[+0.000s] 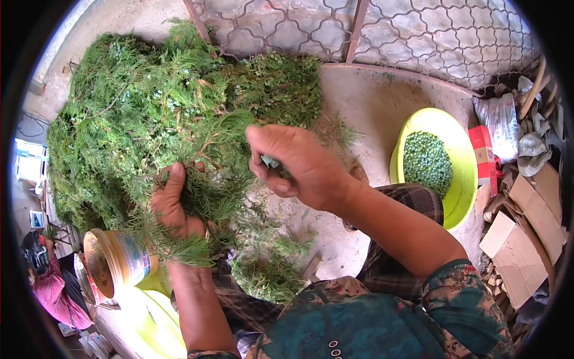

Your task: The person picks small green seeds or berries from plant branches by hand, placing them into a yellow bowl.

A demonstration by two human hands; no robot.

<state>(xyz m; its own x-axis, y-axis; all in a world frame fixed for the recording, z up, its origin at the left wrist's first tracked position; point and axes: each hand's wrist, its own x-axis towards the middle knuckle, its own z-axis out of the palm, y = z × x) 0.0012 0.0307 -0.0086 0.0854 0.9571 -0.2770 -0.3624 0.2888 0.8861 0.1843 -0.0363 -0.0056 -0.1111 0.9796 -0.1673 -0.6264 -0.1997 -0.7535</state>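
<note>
My left hand [171, 206] is closed around a leafy evergreen branch [218, 188], whose feathery sprigs spread over the fingers and wrist. To the right of the branch, my right hand [305, 170] is raised with its fingers curled in. Small blue-green cones [271, 161] show between the thumb and the curled fingers; how many are inside is hidden. Beyond both hands lies a large heap of cut evergreen branches [128, 128] with pale cones among the leaves. Over on the right, a yellow-green basin [463, 194] holds a layer of similar green cones [426, 163].
Loose sprigs [269, 269] lie on the floor between my legs. A tan bucket [128, 260] and another yellow-green tub [146, 314] stand at lower left. Flattened cardboard [517, 257] and a red box [483, 157] are at right. A person in pink [57, 293] is at far left.
</note>
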